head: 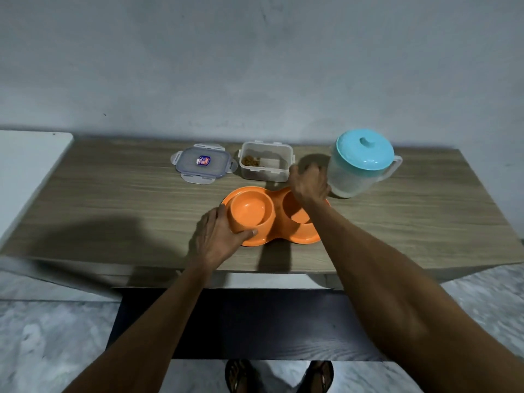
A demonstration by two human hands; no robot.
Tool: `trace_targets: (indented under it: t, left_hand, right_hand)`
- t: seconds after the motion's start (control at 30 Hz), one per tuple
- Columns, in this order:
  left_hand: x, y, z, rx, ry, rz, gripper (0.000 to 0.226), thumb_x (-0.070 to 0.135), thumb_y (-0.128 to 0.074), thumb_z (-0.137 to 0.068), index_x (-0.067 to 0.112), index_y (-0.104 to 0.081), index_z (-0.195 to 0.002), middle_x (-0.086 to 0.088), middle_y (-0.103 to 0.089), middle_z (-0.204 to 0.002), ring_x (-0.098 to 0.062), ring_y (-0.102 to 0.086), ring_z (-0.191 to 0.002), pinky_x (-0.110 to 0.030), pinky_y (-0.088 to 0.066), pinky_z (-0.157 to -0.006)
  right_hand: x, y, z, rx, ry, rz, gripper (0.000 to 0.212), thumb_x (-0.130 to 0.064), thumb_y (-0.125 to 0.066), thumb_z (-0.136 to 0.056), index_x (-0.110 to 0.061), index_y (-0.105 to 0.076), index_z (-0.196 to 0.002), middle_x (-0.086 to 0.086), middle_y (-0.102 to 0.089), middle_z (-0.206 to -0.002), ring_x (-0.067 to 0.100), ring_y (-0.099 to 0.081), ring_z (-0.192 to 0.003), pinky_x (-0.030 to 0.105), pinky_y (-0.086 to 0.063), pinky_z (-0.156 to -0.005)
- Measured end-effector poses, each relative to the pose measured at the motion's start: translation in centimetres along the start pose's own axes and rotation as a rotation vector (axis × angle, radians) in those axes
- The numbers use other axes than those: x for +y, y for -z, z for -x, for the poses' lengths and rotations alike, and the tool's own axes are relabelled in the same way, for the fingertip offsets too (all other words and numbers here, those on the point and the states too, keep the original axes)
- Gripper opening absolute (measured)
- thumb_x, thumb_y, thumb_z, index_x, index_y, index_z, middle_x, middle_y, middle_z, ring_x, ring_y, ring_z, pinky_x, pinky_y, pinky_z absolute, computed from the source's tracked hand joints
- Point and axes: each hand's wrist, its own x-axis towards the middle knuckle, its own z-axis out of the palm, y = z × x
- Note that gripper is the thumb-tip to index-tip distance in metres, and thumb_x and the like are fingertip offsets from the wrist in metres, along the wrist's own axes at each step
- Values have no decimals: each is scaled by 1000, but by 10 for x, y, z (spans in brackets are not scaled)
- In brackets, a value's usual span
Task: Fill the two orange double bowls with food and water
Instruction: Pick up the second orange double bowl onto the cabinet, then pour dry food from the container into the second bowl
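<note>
Two orange double bowls (304,235) sit nested near the middle of the wooden table (113,199). The upper one (251,212) is raised a little at its left end above the lower one's rim (231,195). My left hand (219,236) grips the left cup of the upper bowl from the side. My right hand (309,182) is closed over the far right rim of the bowls and hides that edge. All visible cups are empty. An open clear food box (265,164) with a little brown kibble stands behind the bowls. A clear jug (360,168) with a turquoise lid stands at the right.
The food box's clear lid (204,163) lies flat to the left of the box. A white surface (25,171) adjoins the table's left end. A wall runs behind the table. A dark lower shelf (255,321) and my sandalled feet are below the front edge.
</note>
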Motion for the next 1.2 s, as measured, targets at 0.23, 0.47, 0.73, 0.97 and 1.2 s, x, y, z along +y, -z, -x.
trace_targets:
  t: [0.23,0.47,0.73,0.97,1.2]
  left_hand:
    - [-15,-13,-2,1,-113,-182,109,64,-71,-71,16,-16,-152,-9,-22,-158,-29,-26,-144,-50,-38,-110]
    - [-3,-10,-1,-58,-59,-156,110,53,-71,-79,13,-2,-155,-10,-8,-164,-28,-15,-150,-46,-26,-118]
    - [2,-6,2,-50,-73,-155,107,51,-73,-78,10,-10,-153,-12,-19,-160,-30,-22,-147,-44,-28,-117]
    - [3,-3,4,-44,-75,-126,106,49,-78,-72,9,-19,-150,-12,-30,-154,-31,-31,-142,-45,-34,-113]
    - [1,-4,2,-39,-74,-110,103,48,-78,-73,11,-21,-150,-11,-31,-153,-30,-31,-142,-46,-33,-114]
  right_hand:
    - [-19,-24,-40,-160,-116,-55,45,-41,-62,-89,-4,-64,-115,15,-66,-121,36,-64,-108,48,-54,-93]
    - [-25,-21,-38,-192,-113,-189,38,-26,-60,-93,-1,-59,-121,18,-65,-119,33,-66,-103,38,-59,-82]
    - [-24,14,-11,-240,-5,-385,20,-19,-61,-90,-5,-58,-103,18,-64,-106,30,-65,-92,41,-62,-72]
    - [-15,54,29,-248,247,-354,15,-17,-68,-83,-13,-54,-80,14,-61,-83,31,-65,-85,51,-59,-80]
    - [-5,61,58,-166,598,-102,18,-14,-70,-80,-5,-54,-80,-4,-53,-80,7,-47,-71,20,-35,-56]
